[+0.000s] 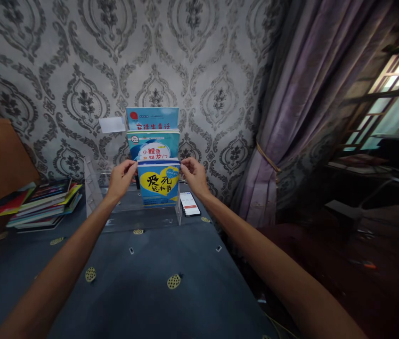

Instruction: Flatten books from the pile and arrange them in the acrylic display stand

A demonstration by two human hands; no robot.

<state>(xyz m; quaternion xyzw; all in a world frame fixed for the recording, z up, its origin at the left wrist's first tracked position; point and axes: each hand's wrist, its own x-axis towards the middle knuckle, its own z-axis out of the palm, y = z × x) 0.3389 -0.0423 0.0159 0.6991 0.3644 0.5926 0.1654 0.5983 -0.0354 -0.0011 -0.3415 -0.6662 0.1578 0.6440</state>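
A blue book with a yellow heart (pixel 159 184) stands upright at the front of a clear acrylic rack (pixel 135 217), toward its right end. My left hand (pixel 123 179) pinches the upper left edge of this book and the thin one right behind it. At their upper right edge, my right hand (pixel 194 175) has its fingers closed on them too. Behind them rise a teal book with a fish title (pixel 154 143) and, higher, a light blue book (pixel 152 117). The rack's left part holds no books.
Stacked books and magazines (pixel 44 205) lie at the left beside a brown box (pixel 1 162). A phone (pixel 189 204) lies right of the rack. A white paper piece (pixel 112 125) is on the patterned wall. A purple curtain (pixel 277 122) hangs past the table's right edge.
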